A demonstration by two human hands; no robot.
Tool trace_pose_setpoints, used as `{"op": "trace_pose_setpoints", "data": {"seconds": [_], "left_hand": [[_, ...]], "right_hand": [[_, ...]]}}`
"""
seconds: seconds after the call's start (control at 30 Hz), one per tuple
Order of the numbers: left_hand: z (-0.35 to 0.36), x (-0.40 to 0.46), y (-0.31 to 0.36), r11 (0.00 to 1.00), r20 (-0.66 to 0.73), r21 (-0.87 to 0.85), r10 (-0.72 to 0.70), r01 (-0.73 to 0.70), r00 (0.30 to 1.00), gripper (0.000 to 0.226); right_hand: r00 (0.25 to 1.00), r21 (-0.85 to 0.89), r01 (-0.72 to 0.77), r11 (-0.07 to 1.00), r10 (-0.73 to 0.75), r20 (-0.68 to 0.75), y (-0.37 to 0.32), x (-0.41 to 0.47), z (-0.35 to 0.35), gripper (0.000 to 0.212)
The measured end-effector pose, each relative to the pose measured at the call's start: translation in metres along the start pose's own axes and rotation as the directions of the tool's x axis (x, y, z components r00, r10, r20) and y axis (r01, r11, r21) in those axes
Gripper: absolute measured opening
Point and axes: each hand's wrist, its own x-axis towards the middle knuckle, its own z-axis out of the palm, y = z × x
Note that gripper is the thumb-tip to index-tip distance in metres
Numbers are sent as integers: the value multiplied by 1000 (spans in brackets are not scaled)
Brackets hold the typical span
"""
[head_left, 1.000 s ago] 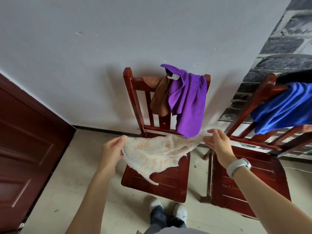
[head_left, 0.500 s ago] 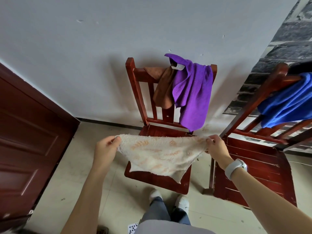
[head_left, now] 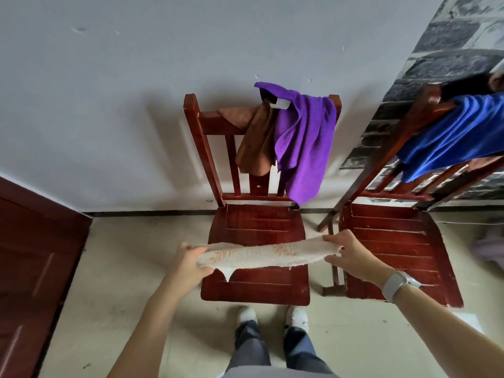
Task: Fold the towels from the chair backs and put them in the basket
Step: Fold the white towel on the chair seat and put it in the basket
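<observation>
Since a sec ago cream towel (head_left: 268, 255) went from hanging sheet to flat band above chair seat (head_left: 257, 222). Left hand (head_left: 189, 264) & right hand (head_left: 350, 255) each pinch an end. Light, floppy, grippy: hold corners. Purple towel (head_left: 305, 143) at 12.

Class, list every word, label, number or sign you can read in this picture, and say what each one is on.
No text here can be read.
White tag on the purple towel: any print is too small and blurred to read.
White wristband by the right hand: no figures can be made out.
Cream towel: orange markings, too blurred to tell if they are letters.
</observation>
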Motion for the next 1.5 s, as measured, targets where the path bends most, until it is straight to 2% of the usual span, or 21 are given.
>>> {"op": "trace_pose_setpoints", "data": {"seconds": [0.1, 0.17, 0.23, 0.3, 0.33, 0.4, 0.43, 0.5, 0.63, 0.8, 0.87, 1.0, 1.1, 1.17, 1.23, 1.3, 1.37, 1.43, 1.5], "left_hand": [[1, 6, -11, 963, 143, 256, 53, -89, 988, 19], [2, 9, -21, 954, 264, 284, 21, -99, 964, 19], [3, 13, -36, 975, 384, 200, 15, -99, 923, 19], [1, 13, -48, 999, 446, 28, 22, -38, 895, 30], [1, 14, -51, 998, 433, -56, 25, -1, 901, 31], [3, 19, -56, 989, 330, -146, 25, 25, 944, 14], [5, 23, -56, 985, 270, -172, 17, 30, 963, 13], [13, 36, -55, 978, 170, -208, 7, 28, 985, 23], [31, 75, -55, 950, 61, -307, -39, 56, 997, 22], [68, 161, -75, 955, -60, -289, -93, 72, 994, 35], [79, 192, -82, 966, -91, -250, -92, 67, 992, 38], [105, 254, -90, 984, -169, -177, -64, 34, 983, 48], [119, 289, -91, 947, -201, -316, -119, 51, 972, 37], [128, 295, -93, 907, -172, -409, -186, 102, 967, 48], [146, 283, -106, 905, -147, -393, -239, 165, 960, 50], [170, 253, -122, 899, -103, -361, -303, 248, 947, 43], [197, 217, -142, 852, -59, -375, -415, 365, 908, 37], [223, 181, -160, 774, -51, -394, -557, 496, 829, 32], [245, 151, -173, 703, -93, -416, -664, 577, 742, 22]], "right_hand": [[998, -199, 37, 979, -25, 64, 1, -14, 24, 37], [995, -225, 23, 974, 0, 100, 4, -26, 36, 28], [996, -208, 22, 978, -4, 88, 9, -37, 45, 20], [999, -115, -8, 993, 12, 32, 13, -45, 50, 17], [1000, -57, -31, 998, 31, -5, 13, -48, 51, 17], [995, -11, -51, 999, 50, -88, 14, -48, 53, 9], [990, -6, -59, 998, 58, -131, 14, -43, 55, 13], [973, 12, -82, 997, 83, -213, 15, -27, 58, 18], [945, 67, -112, 991, 127, -303, 20, 25, 69, 13], [896, 143, -143, 979, 189, -402, 41, 120, 95, 20], [884, 184, -149, 972, 214, -416, 49, 155, 104, 21], [848, 399, -178, 900, 346, -401, 70, 221, 124, 23], [852, 575, -134, 807, 390, -349, 79, 255, 137, 33], [851, 558, -167, 813, 404, -334, 91, 263, 149, 41], [842, 460, -245, 853, 423, -336, 105, 253, 165, 41], [832, 367, -327, 871, 450, -326, 122, 230, 186, 33], [807, 294, -436, 850, 514, -289, 139, 199, 211, 26], [771, 285, -536, 795, 598, -218, 155, 168, 236, 19], [728, 283, -611, 739, 665, -167, 170, 141, 259, 25]]}}
